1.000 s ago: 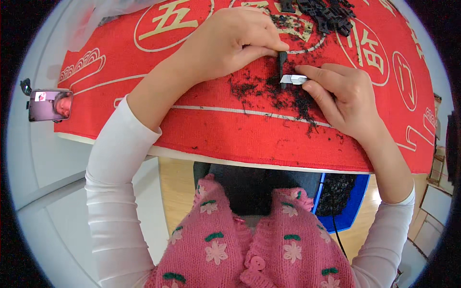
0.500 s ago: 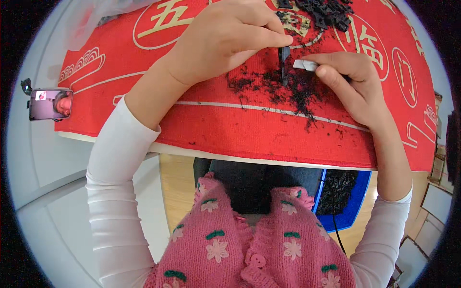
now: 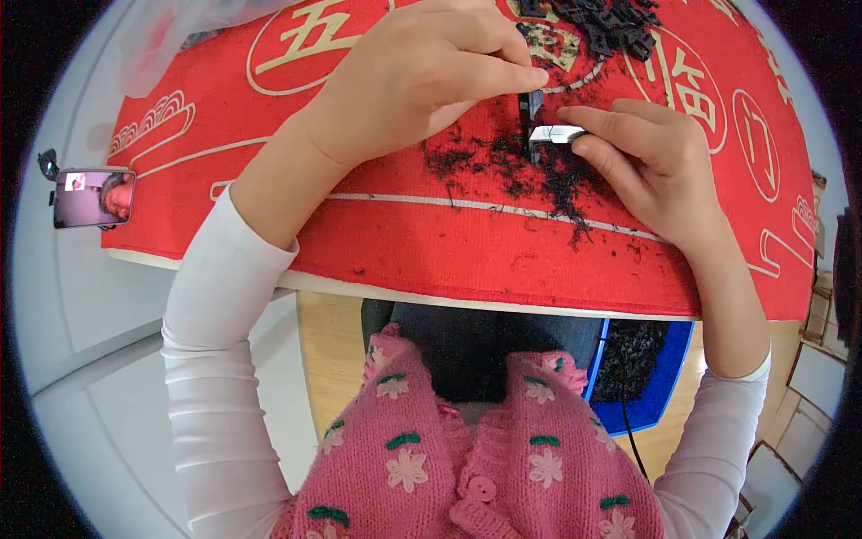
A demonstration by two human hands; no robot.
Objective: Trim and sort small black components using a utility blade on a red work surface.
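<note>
My left hand (image 3: 431,72) pinches the top end of a narrow black plastic piece (image 3: 526,121), which points toward me over the red cloth. Between the thumb and fingers of my right hand (image 3: 651,157) is a small flat blade (image 3: 555,135), pale and shiny. Its tip meets the right side of the black piece near the lower end. Curly black shavings (image 3: 566,189) lie scattered under and around both. Beyond my fingers, a heap of small black plastic parts (image 3: 615,27) sits on the cloth.
The red printed cloth (image 3: 431,256) covers the table up to its near edge. At the left stands a phone (image 3: 94,197) with its screen lit. A clear plastic bag (image 3: 162,45) lies at the far left. Below the table edge is a blue bin (image 3: 660,409) holding black bits.
The blade in my right hand has moved left and slightly down, from apart to against the black piece. It has turned to show a brighter face. My left hand has barely moved.
</note>
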